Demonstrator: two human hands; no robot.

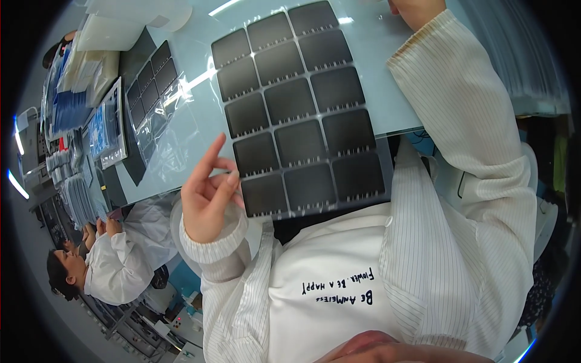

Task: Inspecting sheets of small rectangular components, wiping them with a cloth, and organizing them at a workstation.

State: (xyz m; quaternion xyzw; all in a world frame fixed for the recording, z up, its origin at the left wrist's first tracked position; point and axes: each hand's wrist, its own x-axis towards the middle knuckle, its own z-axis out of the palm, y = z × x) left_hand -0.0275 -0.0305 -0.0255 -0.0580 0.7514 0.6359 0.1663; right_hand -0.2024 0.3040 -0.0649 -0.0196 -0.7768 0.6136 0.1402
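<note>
A large sheet of dark rectangular panels in rows, with light gaps and small pale marks along each panel, lies in front of me. Its near end sticks out past the table edge above my lap. My left hand is at the sheet's lower left edge. The index finger is stretched out, the other fingers are parted and bent, and some fingertips meet or pass behind the edge. Only part of my right hand shows, at the top of the picture to the right of the sheet; its fingers are mostly cut off.
The pale glossy table carries a smaller dark panel sheet in clear film on the left. Stacks of plastic sheets stand beyond it. Clear film layers pile up at right. A person in white works at the left.
</note>
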